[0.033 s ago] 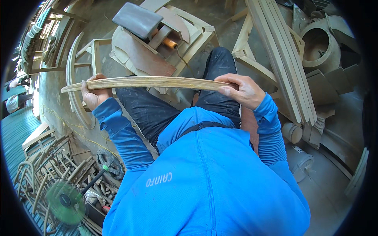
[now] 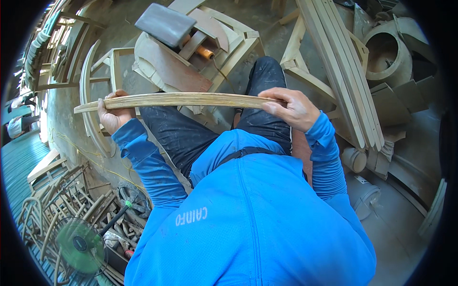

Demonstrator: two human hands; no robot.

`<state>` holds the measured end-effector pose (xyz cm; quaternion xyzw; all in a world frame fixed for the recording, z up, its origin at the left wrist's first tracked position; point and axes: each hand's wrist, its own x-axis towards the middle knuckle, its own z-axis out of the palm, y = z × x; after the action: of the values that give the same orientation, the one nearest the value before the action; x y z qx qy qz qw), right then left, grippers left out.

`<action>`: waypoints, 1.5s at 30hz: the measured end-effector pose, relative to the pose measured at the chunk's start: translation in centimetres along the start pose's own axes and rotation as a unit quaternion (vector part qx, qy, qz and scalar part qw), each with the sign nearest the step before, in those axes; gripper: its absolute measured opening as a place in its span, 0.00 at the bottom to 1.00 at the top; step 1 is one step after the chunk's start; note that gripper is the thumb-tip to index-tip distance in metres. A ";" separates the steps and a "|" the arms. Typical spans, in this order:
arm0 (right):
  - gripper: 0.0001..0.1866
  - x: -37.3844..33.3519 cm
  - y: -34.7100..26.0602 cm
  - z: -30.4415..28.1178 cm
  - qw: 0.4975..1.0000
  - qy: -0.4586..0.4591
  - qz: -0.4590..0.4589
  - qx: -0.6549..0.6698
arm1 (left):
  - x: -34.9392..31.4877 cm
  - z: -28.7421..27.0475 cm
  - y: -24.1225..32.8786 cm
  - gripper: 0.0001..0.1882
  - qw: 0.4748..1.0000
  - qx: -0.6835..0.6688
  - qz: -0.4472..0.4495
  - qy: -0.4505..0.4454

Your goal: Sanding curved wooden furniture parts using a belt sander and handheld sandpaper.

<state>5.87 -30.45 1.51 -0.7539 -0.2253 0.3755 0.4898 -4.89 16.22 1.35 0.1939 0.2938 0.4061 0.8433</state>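
Observation:
A long, slightly curved wooden slat (image 2: 181,99) with layered edges lies crosswise above my thighs. Near its left end, my left hand (image 2: 116,112) is closed round it, the thumb in front and the fingers behind; the tip sticks out past the hand. My right hand (image 2: 292,108) grips the other end from above, with fingers over the top and thumb along the near side. That end is hidden under the hand. Beyond the slat stands a wooden stand (image 2: 167,66) carrying a grey rectangular block-shaped part (image 2: 165,25) and an orange cylinder (image 2: 204,51).
Several long curved slats (image 2: 341,71) rest on a wooden frame at right, beside a round hollow housing (image 2: 384,52). A curved frame (image 2: 88,95) stands at left. A green fan (image 2: 80,243) and piled wooden parts (image 2: 62,205) sit lower left. A yellow cord (image 2: 90,152) crosses the floor.

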 end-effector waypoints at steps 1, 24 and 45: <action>0.21 0.4 -0.7 0.2 0.997 0.021 -0.005 -0.071 | 0.0 -0.1 0.0 0.10 1.000 0.001 -0.002 0.000; 0.19 2.5 -3.3 4.8 0.983 0.120 -0.113 -0.082 | -2.5 2.7 -0.5 0.09 0.998 -0.006 0.023 -0.055; 0.20 -0.7 -0.6 -1.0 0.896 0.374 -0.219 0.099 | -4.4 1.7 3.3 0.22 0.881 -0.304 -0.024 -0.362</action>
<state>6.25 -31.25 2.51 -0.7180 -0.1467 -0.0300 0.6797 -7.88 14.50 5.95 0.0542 -0.1657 0.3565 0.9179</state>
